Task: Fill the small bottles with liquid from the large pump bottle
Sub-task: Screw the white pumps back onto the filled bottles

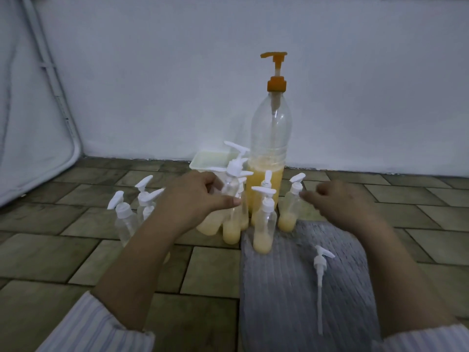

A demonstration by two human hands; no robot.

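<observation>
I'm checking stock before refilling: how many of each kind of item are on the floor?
Large pump bottle: 1
Small pump bottles: 10, as far as the overlapping cluster shows
Loose white pump: 1
White tub: 1
Grey mat: 1
Total: 14

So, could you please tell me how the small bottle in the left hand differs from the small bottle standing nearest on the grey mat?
The held bottle looks empty and is lifted by the left hand; the mat bottle has yellow liquid at its bottom and stands on the grey mat. Both are clear with white pump tops.
</observation>
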